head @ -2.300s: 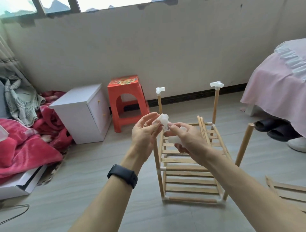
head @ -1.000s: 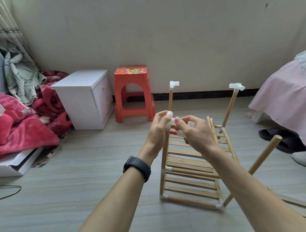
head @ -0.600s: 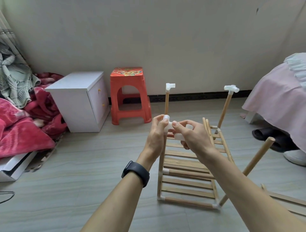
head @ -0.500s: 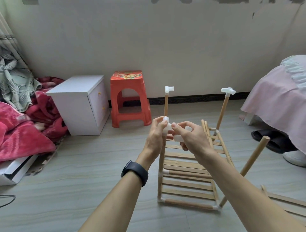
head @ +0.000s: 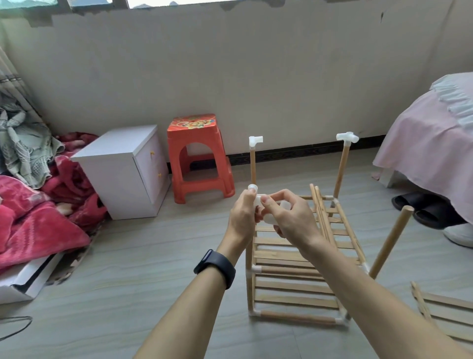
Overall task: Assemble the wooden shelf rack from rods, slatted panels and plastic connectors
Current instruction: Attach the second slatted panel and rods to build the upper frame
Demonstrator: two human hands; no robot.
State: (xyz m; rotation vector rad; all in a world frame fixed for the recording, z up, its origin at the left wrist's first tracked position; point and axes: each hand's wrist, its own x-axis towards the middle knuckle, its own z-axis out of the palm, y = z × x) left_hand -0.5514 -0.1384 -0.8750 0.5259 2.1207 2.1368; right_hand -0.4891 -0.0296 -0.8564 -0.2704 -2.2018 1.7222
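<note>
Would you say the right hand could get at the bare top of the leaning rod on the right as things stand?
Probably yes: the bare top of the leaning rod stands free, with nothing between it and the right hand, though that hand grips a white connector.

I get soft, even daylight from the window (head: 153, 3) along the top edge, which is blown out to white, so the wall (head: 256, 77) and floor (head: 128, 269) read bright without glare. Shadows are faint and diffuse, darkest under the stool (head: 194, 125) and the bed (head: 422, 143). The wide lens bows the edges, the rack (head: 294, 284) in the middle looks sharp, and the far corners go slightly soft.
</note>
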